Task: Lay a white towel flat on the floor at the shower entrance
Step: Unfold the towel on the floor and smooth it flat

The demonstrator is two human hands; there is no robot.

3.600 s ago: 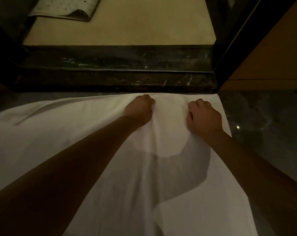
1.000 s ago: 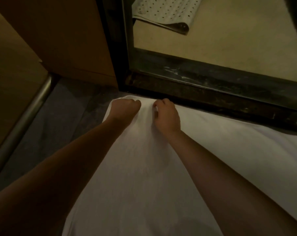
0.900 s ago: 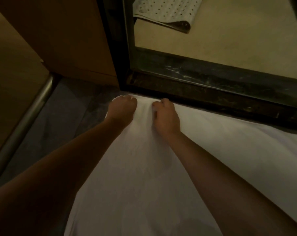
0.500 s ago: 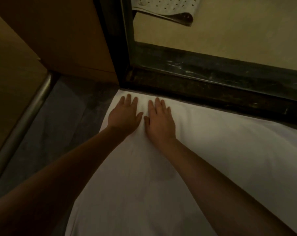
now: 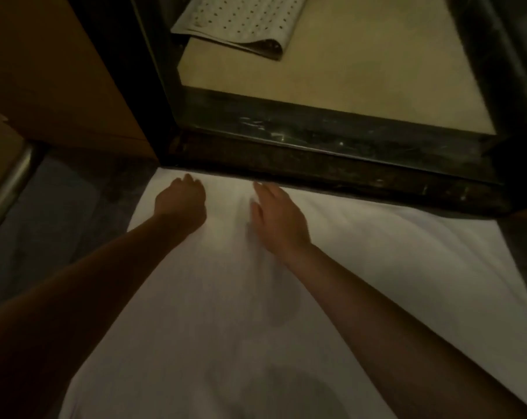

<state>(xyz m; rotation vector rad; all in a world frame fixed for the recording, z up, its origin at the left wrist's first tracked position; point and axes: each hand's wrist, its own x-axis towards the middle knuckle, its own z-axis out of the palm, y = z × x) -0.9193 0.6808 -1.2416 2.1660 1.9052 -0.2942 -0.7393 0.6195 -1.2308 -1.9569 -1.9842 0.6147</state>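
Note:
The white towel [image 5: 362,267] lies spread on the dark floor, its far edge along the black shower threshold [image 5: 332,164]. My left hand [image 5: 180,204] rests on the towel near its far left corner with bent fingers; whether it pinches the cloth is unclear. My right hand [image 5: 279,216] lies flat on the towel just right of it, fingers straight and pointing at the threshold. Small wrinkles show in the cloth between the two hands.
Beyond the threshold is the beige shower floor [image 5: 362,55] with a folded, perforated white mat [image 5: 241,22] at the back. A brown cabinet [image 5: 59,71] stands left, a metal rail [image 5: 8,189] runs beside it, and a dark door frame [image 5: 153,86] rises at the left of the entrance.
Both hands held the towel's far edge at its right end, then at its left corner, then flattened on it. Now the right hand has slid right and the left hand's fingers have bent.

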